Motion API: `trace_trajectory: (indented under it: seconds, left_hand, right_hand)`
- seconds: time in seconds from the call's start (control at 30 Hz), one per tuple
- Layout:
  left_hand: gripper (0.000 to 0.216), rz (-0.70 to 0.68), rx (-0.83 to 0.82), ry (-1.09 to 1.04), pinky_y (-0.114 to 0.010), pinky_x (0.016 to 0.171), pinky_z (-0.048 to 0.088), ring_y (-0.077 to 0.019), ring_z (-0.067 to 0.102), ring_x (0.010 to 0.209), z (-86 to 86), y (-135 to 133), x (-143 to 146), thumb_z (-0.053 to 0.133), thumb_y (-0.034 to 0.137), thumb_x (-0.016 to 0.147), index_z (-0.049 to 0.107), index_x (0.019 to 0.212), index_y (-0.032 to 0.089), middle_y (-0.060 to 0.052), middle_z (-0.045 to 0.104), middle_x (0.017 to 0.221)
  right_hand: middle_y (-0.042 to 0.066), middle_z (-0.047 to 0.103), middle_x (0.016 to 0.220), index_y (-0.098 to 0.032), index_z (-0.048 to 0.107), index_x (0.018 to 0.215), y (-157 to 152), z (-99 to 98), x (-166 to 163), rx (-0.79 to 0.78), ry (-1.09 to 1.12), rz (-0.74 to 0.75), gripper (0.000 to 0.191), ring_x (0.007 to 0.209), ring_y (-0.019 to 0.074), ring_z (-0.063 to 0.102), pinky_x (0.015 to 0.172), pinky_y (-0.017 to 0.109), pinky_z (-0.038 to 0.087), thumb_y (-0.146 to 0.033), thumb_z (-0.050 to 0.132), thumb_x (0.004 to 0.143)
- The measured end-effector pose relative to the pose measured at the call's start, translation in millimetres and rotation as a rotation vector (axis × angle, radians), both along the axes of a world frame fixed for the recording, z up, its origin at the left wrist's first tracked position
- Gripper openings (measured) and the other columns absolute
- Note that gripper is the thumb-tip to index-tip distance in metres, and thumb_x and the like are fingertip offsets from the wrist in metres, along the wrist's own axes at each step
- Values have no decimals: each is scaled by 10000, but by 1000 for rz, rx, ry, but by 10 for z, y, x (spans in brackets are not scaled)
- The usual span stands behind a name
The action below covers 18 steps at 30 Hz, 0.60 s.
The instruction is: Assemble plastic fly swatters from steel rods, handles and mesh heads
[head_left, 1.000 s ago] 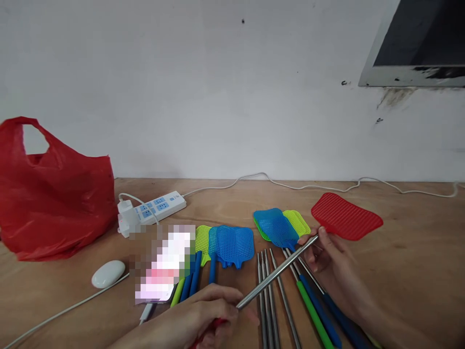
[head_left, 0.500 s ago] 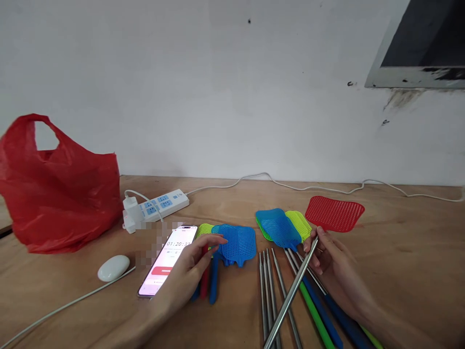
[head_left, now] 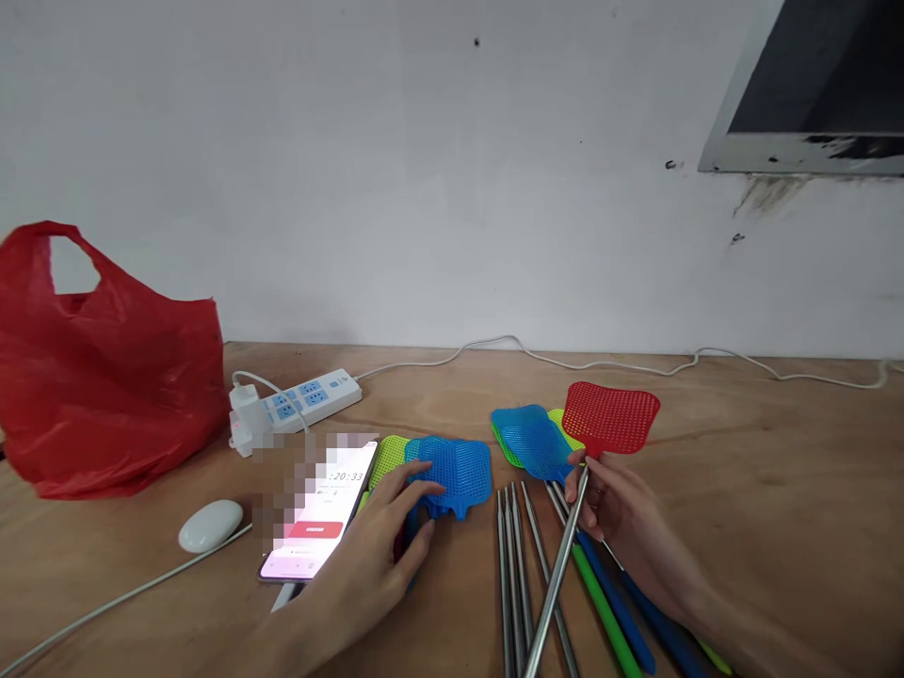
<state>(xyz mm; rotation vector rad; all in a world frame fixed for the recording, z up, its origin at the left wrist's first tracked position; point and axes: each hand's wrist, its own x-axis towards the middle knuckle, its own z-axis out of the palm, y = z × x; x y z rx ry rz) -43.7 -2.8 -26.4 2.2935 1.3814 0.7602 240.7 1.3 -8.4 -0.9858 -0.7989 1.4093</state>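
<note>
My right hand pinches a fly swatter at the neck, where its red mesh head meets a long metal rod. The rod slants down toward the near edge of the view. Fingers spread, my left hand lies over a pile of blue swatter heads; whether its fingertips touch them I cannot tell. A yellow-green swatter head shows beside the blue ones, and handles there are mostly hidden by that hand. Several bare metal rods lie left of the held rod.
More swatters with a blue head and a green handle lie under my right hand. A lit phone, a white power strip, a white mouse and a red plastic bag are at the left.
The red swatter has swung left and its rod stands steeper, with my right hand moving along. My left hand has shifted slightly, its fingers spreading over the blue heads.
</note>
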Motion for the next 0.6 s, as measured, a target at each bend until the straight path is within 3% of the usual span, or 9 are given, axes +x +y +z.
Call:
trace_trajectory:
  seconds: [0.23, 0.4, 0.6]
  left_hand:
    - [246, -77, 0, 35, -518, 1073, 431, -333, 499, 1291, 115, -59, 48, 511, 277, 974, 620, 1195, 271, -96, 512, 1425]
    - [197, -254, -83, -37, -423, 1014, 437, -260, 575, 1094, 313, -157, 123, 447, 290, 1016, 635, 999, 231, -70, 632, 1125]
    - [239, -343, -103, 24, -397, 939, 414, -221, 549, 902, 308, -205, 177, 440, 271, 1015, 539, 808, 202, -36, 596, 888]
  right_hand:
    - [5, 681, 666, -186, 701, 794, 2, 11, 11, 23, 12, -41, 350, 484, 84, 482, 422, 181, 385, -478, 857, 682]
    - [39, 745, 756, -188, 721, 781, 0, 16, 22, 24, 120, -48, 327, 594, 127, 592, 517, 213, 493, -430, 895, 647]
    - [48, 761, 885, -184, 748, 855, -29, -3, -21, -23, 179, 41, 290, 755, 145, 660, 657, 217, 556, -397, 873, 704]
